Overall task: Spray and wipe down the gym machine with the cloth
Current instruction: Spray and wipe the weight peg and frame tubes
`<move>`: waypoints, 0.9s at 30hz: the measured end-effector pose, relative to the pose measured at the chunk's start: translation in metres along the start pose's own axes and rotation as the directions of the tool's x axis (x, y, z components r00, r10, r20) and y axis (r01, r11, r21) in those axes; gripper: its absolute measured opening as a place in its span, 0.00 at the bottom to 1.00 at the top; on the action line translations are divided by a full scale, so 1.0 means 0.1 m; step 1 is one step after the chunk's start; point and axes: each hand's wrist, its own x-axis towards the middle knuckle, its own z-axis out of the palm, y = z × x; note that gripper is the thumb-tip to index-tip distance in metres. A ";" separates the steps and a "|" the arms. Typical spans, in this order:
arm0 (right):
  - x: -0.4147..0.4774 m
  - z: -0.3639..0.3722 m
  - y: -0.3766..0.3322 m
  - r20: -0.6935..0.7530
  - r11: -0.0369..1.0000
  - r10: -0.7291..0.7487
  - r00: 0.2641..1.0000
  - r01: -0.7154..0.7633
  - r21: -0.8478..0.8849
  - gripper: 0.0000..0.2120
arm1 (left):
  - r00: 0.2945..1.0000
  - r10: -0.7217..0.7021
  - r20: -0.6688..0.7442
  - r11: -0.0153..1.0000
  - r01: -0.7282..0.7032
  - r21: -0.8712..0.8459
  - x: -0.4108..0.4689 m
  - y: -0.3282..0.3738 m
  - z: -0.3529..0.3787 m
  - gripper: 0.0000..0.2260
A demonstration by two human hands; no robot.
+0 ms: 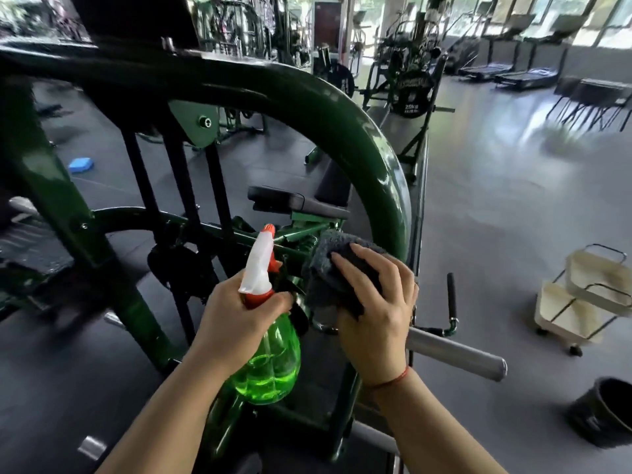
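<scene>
A dark green gym machine [355, 131] fills the middle of the view, its thick curved tube arching from upper left down to the centre. My right hand [372, 313] presses a dark grey cloth [328, 268] against the lower end of that tube, fingers spread over the cloth. My left hand [239, 323] grips the neck of a green spray bottle [270, 357] with a white and orange trigger head, held upright just left of the cloth. The bottle is partly filled with liquid.
A silver weight peg [458, 354] sticks out to the right below my right hand. A white two-tier cart [588, 299] and a black bucket [605, 415] stand on the grey floor at right. A blue pad [80, 164] lies at left. More machines and treadmills stand behind.
</scene>
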 end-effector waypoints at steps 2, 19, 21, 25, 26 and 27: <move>0.33 -0.01 -0.23 -0.069 0.995 -0.072 0.995 0.076 0.058 0.24 | 0.999 0.052 -0.016 0.999 -0.052 0.003 0.13 0.09 -0.25 0.09; 2.47 0.94 -1.95 -0.116 0.981 -0.136 0.984 0.150 0.123 0.23 | 0.991 0.121 0.052 0.992 -0.122 0.017 1.22 0.76 -2.62 0.25; 2.72 1.03 -2.04 -0.018 0.993 -0.114 0.993 0.114 0.016 0.23 | 0.988 0.130 0.088 0.989 -0.136 0.060 1.36 0.80 -2.74 0.30; 3.05 1.26 -2.19 0.131 0.979 -0.091 0.987 0.112 -0.170 0.23 | 0.981 0.131 0.141 0.984 -0.146 0.103 1.61 0.80 -2.91 0.32; 3.08 1.34 -2.23 0.179 0.968 -0.084 0.980 0.123 -0.217 0.23 | 0.978 0.131 0.161 0.983 -0.149 0.106 1.65 0.78 -2.93 0.32; 3.09 1.45 -2.28 0.243 0.958 -0.073 0.967 0.135 -0.251 0.23 | 0.975 0.132 0.181 0.983 -0.151 0.099 1.69 0.76 -2.97 0.30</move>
